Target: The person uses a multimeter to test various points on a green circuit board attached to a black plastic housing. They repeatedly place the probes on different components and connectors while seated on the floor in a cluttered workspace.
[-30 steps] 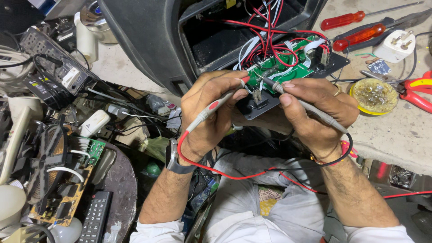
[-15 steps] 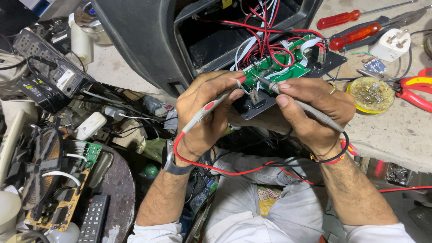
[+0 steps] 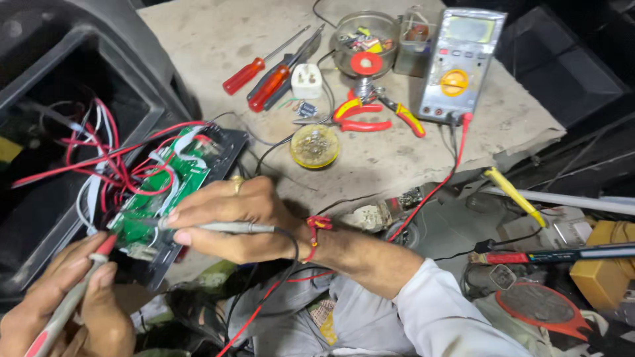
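Note:
My right hand [image 3: 231,221] grips a grey test probe [image 3: 228,227] with a black lead and presses its tip on a green circuit board [image 3: 155,198]. My left hand [image 3: 63,304] at the bottom left holds a red-tipped probe [image 3: 76,294] against the board's lower end. The board sits in a black panel [image 3: 221,149] with red and white wires [image 3: 112,165] running into a dark plastic housing [image 3: 46,99]. A grey multimeter [image 3: 460,66] with a yellow dial lies at the top right, its red lead [image 3: 436,188] trailing down.
On the worn bench [image 3: 225,33] lie two red-handled screwdrivers [image 3: 264,69], a white plug [image 3: 307,80], red-handled pliers [image 3: 360,114], a round yellow tin [image 3: 315,145] and a glass bowl of parts [image 3: 366,43]. Beyond the bench's right edge are a yellow-handled tool [image 3: 512,192], cables and clutter.
The view has swung right: the multimeter and bench are now in sight and the left-side clutter is gone. Both hands still hold their probes on the board.

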`<state>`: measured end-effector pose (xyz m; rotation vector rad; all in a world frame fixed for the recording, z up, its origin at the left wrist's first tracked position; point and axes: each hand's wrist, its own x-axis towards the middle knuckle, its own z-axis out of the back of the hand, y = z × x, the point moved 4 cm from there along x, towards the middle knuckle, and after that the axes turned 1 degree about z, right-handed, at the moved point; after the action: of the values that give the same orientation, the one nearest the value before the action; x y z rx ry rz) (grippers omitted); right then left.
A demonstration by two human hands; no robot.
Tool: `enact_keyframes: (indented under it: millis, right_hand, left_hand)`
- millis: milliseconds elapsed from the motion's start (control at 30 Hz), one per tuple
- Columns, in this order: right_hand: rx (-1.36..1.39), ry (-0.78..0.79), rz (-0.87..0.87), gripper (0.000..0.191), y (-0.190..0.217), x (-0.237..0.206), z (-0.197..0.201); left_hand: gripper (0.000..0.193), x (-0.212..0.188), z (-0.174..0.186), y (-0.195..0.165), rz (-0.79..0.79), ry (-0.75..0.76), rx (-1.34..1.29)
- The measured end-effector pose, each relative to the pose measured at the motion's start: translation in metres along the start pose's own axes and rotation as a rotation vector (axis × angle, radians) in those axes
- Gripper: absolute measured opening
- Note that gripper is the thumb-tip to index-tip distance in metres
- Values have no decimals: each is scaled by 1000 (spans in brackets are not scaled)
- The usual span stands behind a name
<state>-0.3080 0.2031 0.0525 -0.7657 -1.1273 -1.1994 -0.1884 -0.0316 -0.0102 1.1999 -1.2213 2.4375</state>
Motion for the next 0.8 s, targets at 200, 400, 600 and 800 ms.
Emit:
enact_keyframes:
  millis: [200, 400, 600, 800]
  right_hand:
    - [268, -76, -434, 19, -7, -12, -17]
    - [116, -51, -314, 14, -13, -25, -20]
    - [127, -128, -409, 16, -16, -13, -36]
    - [61, -89, -415, 14, -16, -16, -38]
  left_hand:
    - [29, 46, 14, 49, 23, 280, -224]
    - [13, 18, -1, -22, -43, -67, 3]
    - [19, 49, 3, -52, -215, -76, 135]
    - [24, 55, 7, -62, -242, -72, 121]
